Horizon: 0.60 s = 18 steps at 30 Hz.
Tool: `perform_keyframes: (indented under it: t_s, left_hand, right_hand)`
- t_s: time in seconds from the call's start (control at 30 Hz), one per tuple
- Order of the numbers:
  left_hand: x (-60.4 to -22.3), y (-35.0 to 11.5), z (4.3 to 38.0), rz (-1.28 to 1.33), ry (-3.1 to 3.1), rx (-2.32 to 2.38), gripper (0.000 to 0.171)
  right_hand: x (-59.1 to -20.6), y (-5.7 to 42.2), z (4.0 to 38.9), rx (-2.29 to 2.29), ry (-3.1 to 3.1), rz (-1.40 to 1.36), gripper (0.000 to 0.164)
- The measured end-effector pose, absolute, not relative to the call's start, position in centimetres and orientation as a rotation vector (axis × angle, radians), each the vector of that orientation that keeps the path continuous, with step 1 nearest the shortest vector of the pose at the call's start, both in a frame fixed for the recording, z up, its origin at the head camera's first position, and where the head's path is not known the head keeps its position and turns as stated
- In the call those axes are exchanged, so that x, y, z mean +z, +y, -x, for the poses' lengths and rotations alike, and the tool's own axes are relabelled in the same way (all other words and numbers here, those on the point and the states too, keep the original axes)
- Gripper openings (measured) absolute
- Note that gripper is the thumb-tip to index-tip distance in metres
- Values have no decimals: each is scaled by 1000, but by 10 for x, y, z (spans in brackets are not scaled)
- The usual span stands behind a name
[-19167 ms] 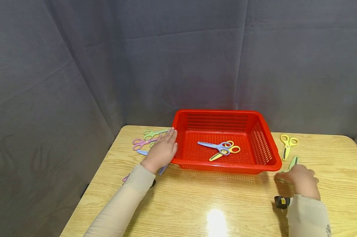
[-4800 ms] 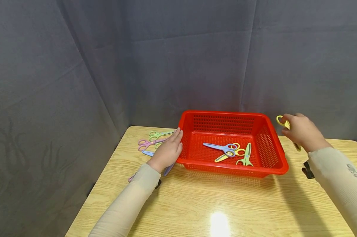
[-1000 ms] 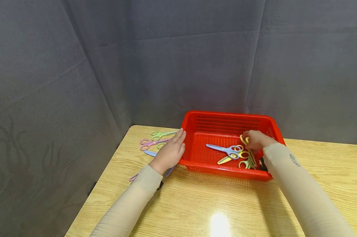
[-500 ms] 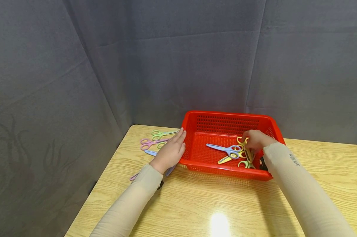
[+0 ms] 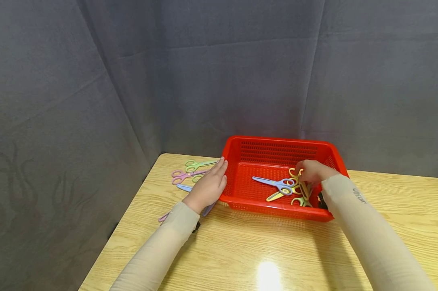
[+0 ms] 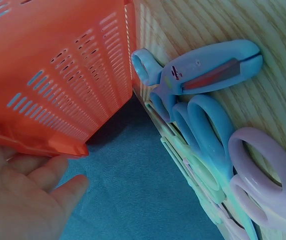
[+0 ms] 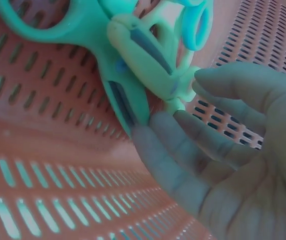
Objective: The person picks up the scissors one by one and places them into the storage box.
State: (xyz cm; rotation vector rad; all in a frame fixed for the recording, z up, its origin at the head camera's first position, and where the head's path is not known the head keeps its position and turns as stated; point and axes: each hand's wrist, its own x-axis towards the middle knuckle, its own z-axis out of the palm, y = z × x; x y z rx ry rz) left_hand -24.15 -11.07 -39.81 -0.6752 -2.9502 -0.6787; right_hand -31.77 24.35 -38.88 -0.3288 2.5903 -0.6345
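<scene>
My left hand (image 5: 209, 186) lies along the left rim of the red plastic basket (image 5: 281, 140), fingers straight and touching it. Inside the basket, at its right end, my right hand (image 5: 311, 171) pinches yellow scissors (image 5: 293, 173) near the handles. In the right wrist view, the thumb and fingers of my right hand (image 7: 228, 145) meet the yellow scissors (image 7: 148, 60), which lie against green scissors (image 7: 117, 80). Blue-purple scissors (image 5: 277, 184) and other yellow scissors (image 5: 275, 196) cross beside them on the basket floor. My right hand partly hides the held pair.
Left of the basket lie green scissors (image 5: 201, 164), pink scissors (image 5: 184, 175) and blue scissors (image 5: 184, 187) on the wooden table (image 5: 233, 258); my left arm covers others. Purple-blue scissors (image 6: 198, 72) lie close to the basket wall. A grey curtain (image 5: 219, 81) hangs behind.
The green scissors came into the basket, then the yellow pair was picked up from the right and carried in. Over the last second, those yellow scissors shift slightly left; my left hand stays put.
</scene>
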Motion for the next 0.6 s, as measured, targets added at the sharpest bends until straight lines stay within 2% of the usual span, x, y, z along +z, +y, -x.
perform_keyframes:
  t_s: [0.3, 0.6]
  left_hand:
    - [-398, -110, 243, 678, -2942, -676, 54]
    - [-400, -109, 245, 690, -2933, -685, 55]
  right_hand:
    - [-374, 239, 317, -605, 2562, 402, 39]
    - [-345, 237, 304, -515, 2623, 622, 33]
